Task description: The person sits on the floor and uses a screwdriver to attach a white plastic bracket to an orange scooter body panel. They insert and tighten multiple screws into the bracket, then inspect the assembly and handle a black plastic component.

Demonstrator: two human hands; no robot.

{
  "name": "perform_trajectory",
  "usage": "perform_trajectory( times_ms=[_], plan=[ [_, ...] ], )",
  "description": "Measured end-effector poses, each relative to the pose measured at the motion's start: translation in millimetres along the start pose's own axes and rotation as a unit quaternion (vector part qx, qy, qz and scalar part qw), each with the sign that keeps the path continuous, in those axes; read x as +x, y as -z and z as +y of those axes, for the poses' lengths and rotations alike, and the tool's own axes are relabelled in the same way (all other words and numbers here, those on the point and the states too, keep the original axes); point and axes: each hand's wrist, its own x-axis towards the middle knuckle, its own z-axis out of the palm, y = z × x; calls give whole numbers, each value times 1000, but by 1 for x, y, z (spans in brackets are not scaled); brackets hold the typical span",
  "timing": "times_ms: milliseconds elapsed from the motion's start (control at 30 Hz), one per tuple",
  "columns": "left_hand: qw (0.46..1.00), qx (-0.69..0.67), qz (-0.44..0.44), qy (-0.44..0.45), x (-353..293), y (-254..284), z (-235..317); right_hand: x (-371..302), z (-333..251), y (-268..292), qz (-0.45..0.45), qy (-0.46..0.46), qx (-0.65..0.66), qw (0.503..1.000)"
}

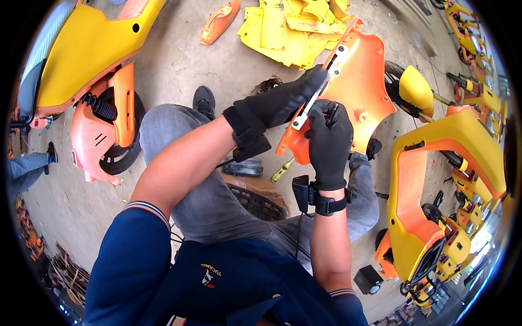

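Note:
An orange plastic scooter panel [356,81] stands tilted in front of me, its hollow inner side facing right. A white strip [300,117] with black fasteners runs along its left edge. My left hand [293,95], in a black glove, grips that edge, its fingertips partly hidden by the panel. My right hand [330,138], also in a black glove, is closed against the lower part of the strip. Its fingers are pinched, and whatever is between them cannot be made out. A screwdriver [281,170] with a yellow-green handle lies on the floor below the panel.
Yellow panels [293,32] are piled ahead, beside an orange part [219,22]. A yellow scooter [92,49] stands left, a yellow-orange body shell [405,201] right. A black box [368,280] lies at lower right. Several scooters line the far right. Another person's leg [30,165] shows far left.

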Motion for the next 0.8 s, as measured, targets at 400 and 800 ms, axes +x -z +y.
perform_trajectory(
  times_ms=[400,800],
  plan=[
    [996,76,14,-48,1,-14,1,7,-15,27,-82,-72,24,994],
    [993,93,2,-70,0,-17,2,9,-20,39,-126,-61,-35,990]
  ],
)
